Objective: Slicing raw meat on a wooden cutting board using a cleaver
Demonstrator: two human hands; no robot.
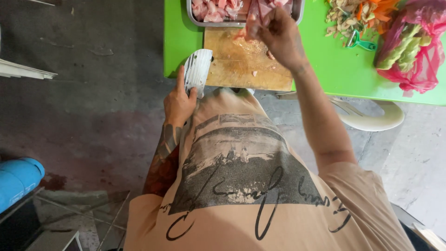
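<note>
From the head camera, the left hand has its fingers closed round a cleaver, broad blade tilted up at the near left corner of the wooden board. The right hand is far nearer the metal tray of cut meat, fingers pinching a pink piece at its near rim. The green tabletop carries vegetable scraps, a peeler and a pink bag to the right; grey concrete floor lies below.

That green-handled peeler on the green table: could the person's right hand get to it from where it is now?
Probably yes. The right hand is above the wooden cutting board, and the green-handled peeler lies on bare green table beside it, with nothing between, though the fingers seem to pinch raw meat.
</note>
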